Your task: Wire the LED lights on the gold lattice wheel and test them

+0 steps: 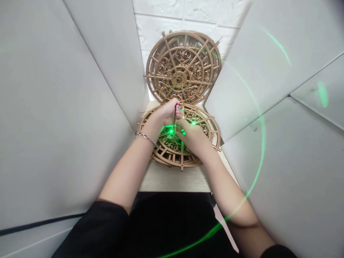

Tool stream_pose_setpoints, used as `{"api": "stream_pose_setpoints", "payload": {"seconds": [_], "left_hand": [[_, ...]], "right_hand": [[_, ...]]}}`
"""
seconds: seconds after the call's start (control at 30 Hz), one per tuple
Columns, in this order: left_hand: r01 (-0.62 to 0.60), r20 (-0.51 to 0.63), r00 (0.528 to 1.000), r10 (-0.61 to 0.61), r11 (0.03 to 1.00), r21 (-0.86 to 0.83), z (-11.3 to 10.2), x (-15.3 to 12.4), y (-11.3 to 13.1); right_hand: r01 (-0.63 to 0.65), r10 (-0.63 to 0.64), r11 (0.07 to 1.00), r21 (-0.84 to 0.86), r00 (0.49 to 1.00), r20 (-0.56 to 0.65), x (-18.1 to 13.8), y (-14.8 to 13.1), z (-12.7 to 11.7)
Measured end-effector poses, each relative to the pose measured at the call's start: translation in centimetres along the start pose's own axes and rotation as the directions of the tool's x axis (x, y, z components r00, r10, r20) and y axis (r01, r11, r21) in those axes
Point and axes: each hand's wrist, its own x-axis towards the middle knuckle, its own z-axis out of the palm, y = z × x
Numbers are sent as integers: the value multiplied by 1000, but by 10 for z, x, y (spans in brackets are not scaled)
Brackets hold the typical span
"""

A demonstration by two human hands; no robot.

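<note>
A round gold openwork disc lies flat on the pale wooden tabletop. Both hands meet over its middle. My left hand, with a silver bracelet on the wrist, is closed round a small red and white object. My right hand is curled beside it, fingertips pinched at the same small object. Thin wire with green glowing points shows under the hands. A stack of similar gold discs leans upright against the white brick wall behind.
White panels close in the narrow table on the left, and another panel on the right. A green light streak arcs across the right side. My dark clothing fills the bottom of the view.
</note>
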Motion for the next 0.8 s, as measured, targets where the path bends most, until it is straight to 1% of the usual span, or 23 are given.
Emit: {"api": "stream_pose_setpoints", "payload": {"seconds": [0.1,0.2,0.27,0.37,0.47,0.6,0.7,0.8], "left_hand": [[8,32,999,-8,1000,-6,-3,-2,-1],[7,52,999,-7,1000,-6,-3,-5,-1],[-12,51,999,11,1000,19,-3,-6,-2],[-31,17,999,29,993,118,-2,-6,-2],[-64,-21,997,69,978,199,-2,-7,-2],[-116,58,993,106,968,220,-9,-8,-1],[-126,54,992,116,961,247,-15,-8,1],[-114,29,993,110,949,294,-15,-10,3]], "right_hand": [[53,-52,996,-70,999,16,-1,-3,-2],[98,-98,983,-157,995,5,-2,-4,-2],[116,-124,970,-212,992,-26,-2,-4,-2],[120,-146,962,-246,985,-88,-2,-3,-2],[100,-140,952,-288,982,-124,-3,-1,-3],[79,-120,931,-357,988,-94,-6,2,-3],[44,-88,923,-382,991,-100,-7,5,-2],[14,-59,915,-403,993,-100,-7,9,-2]]}}
